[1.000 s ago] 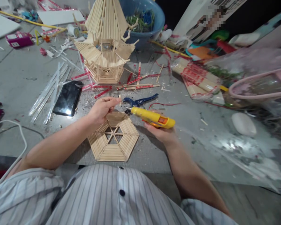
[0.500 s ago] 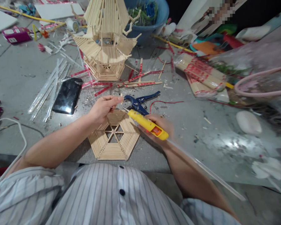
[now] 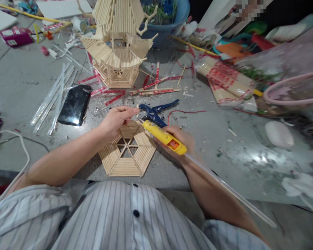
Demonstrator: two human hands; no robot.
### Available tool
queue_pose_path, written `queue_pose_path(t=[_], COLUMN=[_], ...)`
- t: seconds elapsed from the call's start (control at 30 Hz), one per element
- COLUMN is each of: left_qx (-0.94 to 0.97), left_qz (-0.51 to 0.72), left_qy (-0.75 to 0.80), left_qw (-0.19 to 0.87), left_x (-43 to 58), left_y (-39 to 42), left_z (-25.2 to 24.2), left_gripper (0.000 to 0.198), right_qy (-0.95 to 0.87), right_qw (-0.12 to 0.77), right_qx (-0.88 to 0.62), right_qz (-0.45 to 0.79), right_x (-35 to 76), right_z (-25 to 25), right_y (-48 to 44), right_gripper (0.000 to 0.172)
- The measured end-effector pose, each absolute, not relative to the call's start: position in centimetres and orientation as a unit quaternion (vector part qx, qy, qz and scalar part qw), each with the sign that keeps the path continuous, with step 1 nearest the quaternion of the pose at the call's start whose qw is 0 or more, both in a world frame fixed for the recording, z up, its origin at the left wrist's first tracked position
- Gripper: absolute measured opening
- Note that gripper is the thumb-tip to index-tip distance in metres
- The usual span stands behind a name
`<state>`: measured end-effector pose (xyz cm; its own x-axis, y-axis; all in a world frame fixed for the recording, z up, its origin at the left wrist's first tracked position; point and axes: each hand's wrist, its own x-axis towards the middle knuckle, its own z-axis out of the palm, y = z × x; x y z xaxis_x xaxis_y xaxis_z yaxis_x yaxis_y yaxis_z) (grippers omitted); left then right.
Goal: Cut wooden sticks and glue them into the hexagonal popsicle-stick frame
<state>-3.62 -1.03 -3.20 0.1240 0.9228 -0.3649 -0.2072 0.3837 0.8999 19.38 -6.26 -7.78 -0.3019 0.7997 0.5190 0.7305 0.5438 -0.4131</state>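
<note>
Left hand (image 3: 118, 119), at center frame, pinches a short wooden stick (image 3: 137, 110) between thumb and fingertips; a flat hexagonal stick panel (image 3: 125, 167), spokes crossing its open middle, lies below; right of center, the right hand (image 3: 181, 139) grips a yellow glue gun (image 3: 163, 135).

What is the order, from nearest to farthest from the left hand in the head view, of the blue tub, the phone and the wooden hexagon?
1. Wooden hexagon: just below the left hand in the picture.
2. Phone: to the hand's left.
3. Blue tub: at the back, to the right.
</note>
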Motion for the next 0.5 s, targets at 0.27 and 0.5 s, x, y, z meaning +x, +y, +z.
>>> queue_pose_path(t=[0.27, 0.5], left_qx=[0.347, 0.345], left_qz=[0.424, 0.422], left_qy=[0.515, 0.513], left_qw=[0.659, 0.662], left_x=[-3.48, -3.47], left_y=[-1.12, -1.07], left_z=[-3.07, -3.22], left_gripper=[0.026, 0.026], right_qy=[-0.818, -0.820], right_qw=[0.337, 0.348], right_qx=[-0.466, -0.454], right_qz=[0.034, 0.020], right_x=[19.45, 19.27], right_z=[-7.41, -7.45], right_y=[-6.33, -6.32], right_gripper=[0.020, 0.024])
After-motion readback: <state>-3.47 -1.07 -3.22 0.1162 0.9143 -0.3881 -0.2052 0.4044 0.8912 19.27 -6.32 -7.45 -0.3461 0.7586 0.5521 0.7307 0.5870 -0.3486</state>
